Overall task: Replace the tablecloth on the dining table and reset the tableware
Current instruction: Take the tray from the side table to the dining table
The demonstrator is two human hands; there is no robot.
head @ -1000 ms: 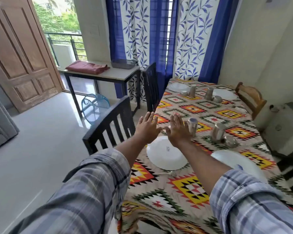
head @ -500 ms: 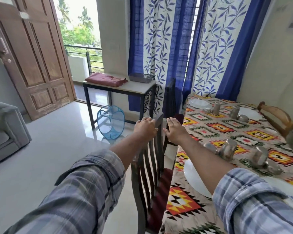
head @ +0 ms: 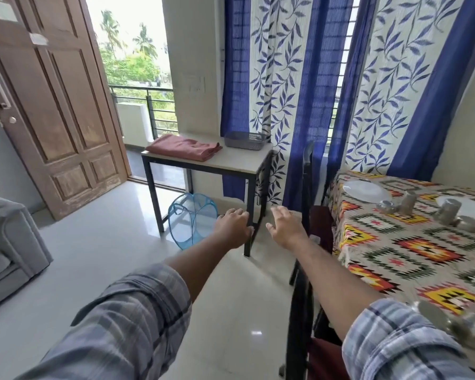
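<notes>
So, head view, the only one we have. Both hands are out ahead of us & hold nothing: left hand [head: 232, 229] w/ fingers loosely curled, right hand [head: 284, 227] w/ fingers spread & relaxed. Both hang low in front of the side tabletop [head: 231, 163], about level w/ its near right leg. We can't tell if the left one brushes that leg.

The patterned tablecloth [head: 412, 248] lies well right of the side tabletop. It's fully laden: a white plate [head: 365, 191], steel tumblers [head: 407, 202] & more ware, blurred, nearer us. A folded red cloth [head: 183, 146], prob. the fresh one, sits on the side tabletop's left part, w/ a grey basket [head: 246, 140] just beside it at the right rear.

What could go wrong, as we judge it:
- We take the red cloth first, then tug the old one w/ ware on it. Plates slide off & break, tumblers roll.
- A hasty grab at the red cloth could drag the basket off the edge.
- The blue mesh hamper [head: 192, 223], on the floor [head: 93, 256] under the side tabletop's front, could catch a foot. The floor looks glossy too.
- A dark chair [head: 299, 311], right of the side tabletop & close under our right forearm, could snag a sleeve or shin as we turn back.
</notes>
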